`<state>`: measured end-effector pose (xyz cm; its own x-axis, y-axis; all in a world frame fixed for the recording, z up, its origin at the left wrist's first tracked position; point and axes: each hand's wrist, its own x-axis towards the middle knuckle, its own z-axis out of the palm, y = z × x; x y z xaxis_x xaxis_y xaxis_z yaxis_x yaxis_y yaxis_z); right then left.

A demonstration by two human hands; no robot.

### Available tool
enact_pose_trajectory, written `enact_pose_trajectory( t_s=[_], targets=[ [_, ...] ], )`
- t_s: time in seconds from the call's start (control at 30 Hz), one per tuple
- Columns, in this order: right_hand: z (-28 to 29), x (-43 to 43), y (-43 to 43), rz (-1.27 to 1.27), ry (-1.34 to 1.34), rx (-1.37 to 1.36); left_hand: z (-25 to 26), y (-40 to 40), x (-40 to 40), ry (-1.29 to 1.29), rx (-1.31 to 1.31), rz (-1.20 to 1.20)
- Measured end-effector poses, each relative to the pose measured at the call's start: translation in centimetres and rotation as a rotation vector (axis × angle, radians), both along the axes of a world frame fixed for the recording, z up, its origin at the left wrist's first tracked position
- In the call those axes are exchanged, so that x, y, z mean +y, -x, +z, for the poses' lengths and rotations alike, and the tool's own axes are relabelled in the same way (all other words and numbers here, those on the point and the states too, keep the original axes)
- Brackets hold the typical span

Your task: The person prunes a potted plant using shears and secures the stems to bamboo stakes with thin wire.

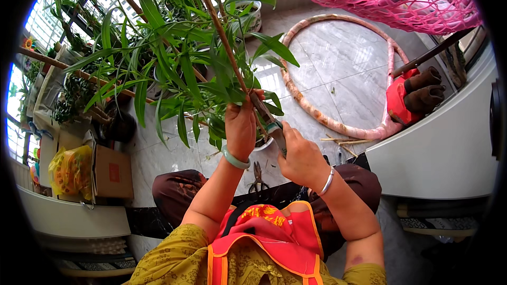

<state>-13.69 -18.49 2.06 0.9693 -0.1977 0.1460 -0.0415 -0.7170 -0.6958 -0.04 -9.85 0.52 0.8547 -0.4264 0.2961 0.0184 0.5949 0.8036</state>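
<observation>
My left hand (242, 124), with a pale green bangle at its wrist, is closed around a brown plant stem (225, 43) among long green leaves (190, 71). Beside it, my right hand (303, 156) grips the grey and green handle of a hand tool (276, 132), perhaps a folding saw. The tool's dark, worn end points up and left and meets the stem close to my left fingers. Leaves and fingers hide the exact contact. Below the hands, dark-handled scissors (258, 182) lie on the tiled floor between my knees. A white pot (264, 145) shows partly behind the right hand.
A large wrapped hoop (295, 99) lies on the floor at right, near cut sticks (346, 141) and brown boots (424, 97) on a red bag. A pink woven basket seat (396, 8) hangs above. At left stand a cardboard box (115, 172) and a yellow plastic bag (71, 170).
</observation>
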Motion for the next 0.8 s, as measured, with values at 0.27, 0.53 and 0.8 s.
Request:
enact_pose_trajectory(
  t_s=[0.27, 0.53, 0.8],
  targets=[
    [-0.7, -0.4, -0.4, 0.059, -0.317, -0.143, 0.4, 0.4, -0.3, 0.109, 0.103, 0.036],
    [-0.2, -0.4, 0.3, 0.026, -0.457, -0.126, -1.1, 0.2, 0.1, 0.176, 0.054, 0.014],
    [-0.7, -0.2, 0.5, 0.062, -0.423, -0.191, -0.6, 0.4, 0.0, 0.162, 0.105, 0.048]
  ],
)
